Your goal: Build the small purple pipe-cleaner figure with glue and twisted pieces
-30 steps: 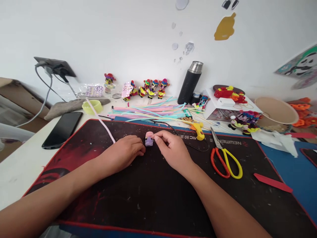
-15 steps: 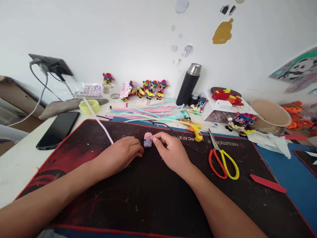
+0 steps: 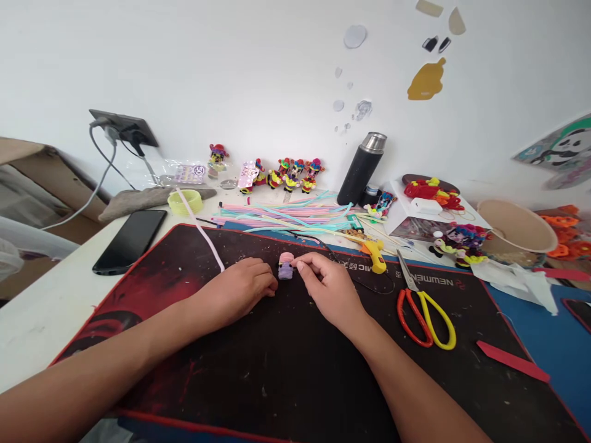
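A small fuzzy figure (image 3: 286, 267), pink above and lilac below, stands on the black mat between my hands. It looks made of pipe cleaners, with small dark bits at its sides. My right hand (image 3: 331, 284) is closed in a loose pinch, its thumb and index tips at the figure's right edge. Just left of the figure, my left hand (image 3: 249, 284) rests with curled fingers; whatever is in them is hidden. A long lilac pipe cleaner (image 3: 203, 232) runs behind that hand, and I cannot tell whether the fingers hold it.
Scissors (image 3: 418, 301) and a red strip (image 3: 512, 362) lie on the mat's right. Behind are a yellow glue gun (image 3: 375, 255), a pile of pipe cleaners (image 3: 286, 215), a black flask (image 3: 362, 169) and several finished dolls (image 3: 293, 176). A phone (image 3: 130, 241) lies left, near a lime roll (image 3: 185, 202).
The camera view has shifted, so everything sits further right and slightly lower. The figure has turned a little and shows more of its front. My right fingertips have eased slightly outward.
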A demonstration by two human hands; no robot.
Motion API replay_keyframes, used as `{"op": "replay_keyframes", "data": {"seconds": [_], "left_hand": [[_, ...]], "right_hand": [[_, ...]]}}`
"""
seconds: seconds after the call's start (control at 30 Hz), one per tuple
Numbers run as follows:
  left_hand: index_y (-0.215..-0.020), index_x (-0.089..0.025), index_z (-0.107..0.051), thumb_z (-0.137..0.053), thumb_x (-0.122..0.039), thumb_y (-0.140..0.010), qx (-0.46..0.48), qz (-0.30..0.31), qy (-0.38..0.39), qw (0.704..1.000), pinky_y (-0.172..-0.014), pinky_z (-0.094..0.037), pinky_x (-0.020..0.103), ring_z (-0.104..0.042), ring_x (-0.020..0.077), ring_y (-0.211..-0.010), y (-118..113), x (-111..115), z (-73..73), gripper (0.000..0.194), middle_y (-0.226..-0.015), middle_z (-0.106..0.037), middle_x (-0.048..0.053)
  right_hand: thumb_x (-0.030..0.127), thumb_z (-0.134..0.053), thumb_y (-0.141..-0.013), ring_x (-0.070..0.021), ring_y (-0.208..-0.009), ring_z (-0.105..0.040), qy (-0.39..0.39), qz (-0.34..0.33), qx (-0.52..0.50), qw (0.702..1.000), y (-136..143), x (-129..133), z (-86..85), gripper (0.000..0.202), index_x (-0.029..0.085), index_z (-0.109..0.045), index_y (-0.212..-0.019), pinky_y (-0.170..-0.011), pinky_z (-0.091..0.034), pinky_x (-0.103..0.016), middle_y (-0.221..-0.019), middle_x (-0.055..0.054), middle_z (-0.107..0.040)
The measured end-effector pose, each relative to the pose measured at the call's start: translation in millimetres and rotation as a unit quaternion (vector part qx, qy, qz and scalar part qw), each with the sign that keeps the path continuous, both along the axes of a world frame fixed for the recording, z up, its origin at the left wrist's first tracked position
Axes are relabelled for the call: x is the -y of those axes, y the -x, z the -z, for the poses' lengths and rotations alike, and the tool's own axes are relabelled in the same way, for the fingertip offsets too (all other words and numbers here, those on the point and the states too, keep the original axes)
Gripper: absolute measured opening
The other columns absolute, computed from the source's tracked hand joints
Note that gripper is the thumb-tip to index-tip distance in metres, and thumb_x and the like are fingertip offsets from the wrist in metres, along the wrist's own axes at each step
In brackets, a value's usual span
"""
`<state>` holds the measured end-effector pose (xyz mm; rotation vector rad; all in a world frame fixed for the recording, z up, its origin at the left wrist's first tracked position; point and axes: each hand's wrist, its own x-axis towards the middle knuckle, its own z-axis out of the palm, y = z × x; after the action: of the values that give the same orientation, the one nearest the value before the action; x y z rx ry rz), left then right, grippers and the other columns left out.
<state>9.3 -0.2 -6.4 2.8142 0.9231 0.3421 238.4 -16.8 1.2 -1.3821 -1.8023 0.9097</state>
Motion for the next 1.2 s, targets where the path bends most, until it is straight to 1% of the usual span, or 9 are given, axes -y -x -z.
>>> {"op": "replay_keyframes", "data": {"seconds": [0.37, 0.5, 0.6, 0.73, 0.83, 0.97, 1.03, 1.13, 1.2], "left_hand": [[-0.097, -0.018, -0.071, -0.057, -0.016, -0.102, 0.002, -0.012, 0.027, 1.000, -0.085, -0.047, 0.035, -0.065, 0.0221, -0.088, -0.3, 0.9, -2.7, 0.015, -0.094, -0.072, 0.005], [-0.097, -0.019, -0.071, -0.059, -0.020, -0.101, 0.055, -0.060, 0.037, 0.996, -0.085, -0.049, 0.032, -0.066, 0.0211, -0.092, 18.6, -9.9, -20.9, 0.012, -0.095, -0.073, 0.004], [-0.095, -0.020, -0.070, -0.062, -0.031, -0.100, 0.106, -0.137, 0.038, 0.984, -0.082, -0.050, 0.031, -0.066, 0.0196, -0.089, 40.2, -18.2, -42.2, 0.015, -0.096, -0.073, 0.003], [-0.094, -0.022, -0.070, -0.062, -0.037, -0.098, 0.075, -0.182, 0.084, 0.977, -0.071, -0.049, 0.028, -0.066, 0.0175, -0.079, 56.1, -14.9, -59.9, 0.017, -0.090, -0.072, 0.000], [-0.093, -0.023, -0.068, -0.060, -0.034, -0.098, 0.004, -0.174, 0.058, 0.983, -0.073, -0.049, 0.030, -0.067, 0.0192, -0.081, 54.5, -1.3, -56.4, 0.015, -0.091, -0.072, 0.001], [-0.092, -0.019, -0.066, -0.051, -0.028, -0.103, -0.105, -0.156, -0.013, 0.982, -0.073, -0.050, 0.034, -0.069, 0.0240, -0.083, 47.5, 22.2, -37.9, 0.020, -0.089, -0.072, 0.006], [-0.097, -0.018, -0.068, -0.049, -0.022, -0.103, -0.144, -0.144, -0.031, 0.979, -0.073, -0.052, 0.036, -0.070, 0.0255, -0.082, 45.3, 32.5, -28.9, 0.020, -0.091, -0.073, 0.008], [-0.104, -0.017, -0.068, -0.045, -0.015, -0.103, -0.167, -0.148, -0.044, 0.974, -0.073, -0.053, 0.036, -0.071, 0.0261, -0.083, 44.1, 42.0, -20.6, 0.023, -0.095, -0.073, 0.009], [-0.101, -0.017, -0.068, -0.042, -0.016, -0.105, -0.157, -0.158, -0.043, 0.974, -0.074, -0.054, 0.037, -0.071, 0.0258, -0.082, 44.2, 43.6, -18.1, 0.026, -0.093, -0.073, 0.009]], "right_hand": [[0.042, -0.053, -0.103, -0.0143, -0.053, -0.049, 0.015, 0.007, -0.007, 1.000, -0.6, 0.2, 1.2, 0.030, 0.021, -0.075, -0.102, -0.051, -0.034, -0.025, -0.063, 0.003, -0.059], [0.042, -0.052, -0.103, -0.0148, -0.051, -0.048, 0.012, 0.010, -0.021, 1.000, -1.4, 0.3, 1.0, 0.031, 0.021, -0.075, -0.102, -0.050, -0.033, -0.026, -0.058, 0.004, -0.052], [0.044, -0.051, -0.104, -0.0154, -0.052, -0.047, 0.007, 0.013, -0.026, 1.000, -2.5, 0.2, 1.7, 0.032, 0.021, -0.075, -0.103, -0.052, -0.034, -0.027, -0.057, 0.004, -0.052], [0.046, -0.052, -0.103, -0.0160, -0.051, -0.047, 0.004, 0.017, -0.029, 0.999, -2.8, 0.7, -1.0, 0.034, 0.021, -0.075, -0.103, -0.051, -0.033, -0.027, -0.056, 0.004, -0.052], [0.046, -0.053, -0.102, -0.0167, -0.051, -0.049, 0.007, 0.026, -0.041, 0.999, -1.8, 1.7, -5.4, 0.034, 0.021, -0.076, -0.103, -0.049, -0.034, -0.027, -0.055, 0.003, -0.053], [0.043, -0.053, -0.102, -0.0159, -0.050, -0.049, -0.006, 0.024, -0.040, 0.999, -1.0, 3.0, -7.0, 0.032, 0.021, -0.076, -0.103, -0.050, -0.035, -0.027, -0.056, 0.003, -0.055], [0.042, -0.053, -0.103, -0.0151, -0.050, -0.048, -0.009, 0.021, -0.038, 0.999, -1.2, 3.3, -6.4, 0.032, 0.021, -0.077, -0.105, -0.050, -0.034, -0.027, -0.058, 0.002, -0.058], [0.042, -0.053, -0.103, -0.0150, -0.051, -0.049, -0.010, 0.020, -0.040, 0.999, -1.4, 3.5, -6.6, 0.033, 0.022, -0.078, -0.106, -0.050, -0.034, -0.027, -0.060, 0.002, -0.060], [0.041, -0.052, -0.103, -0.0152, -0.052, -0.050, -0.012, 0.018, -0.042, 0.999, -1.1, 3.6, -7.6, 0.033, 0.022, -0.078, -0.108, -0.050, -0.035, -0.026, -0.060, 0.002, -0.059]]}}
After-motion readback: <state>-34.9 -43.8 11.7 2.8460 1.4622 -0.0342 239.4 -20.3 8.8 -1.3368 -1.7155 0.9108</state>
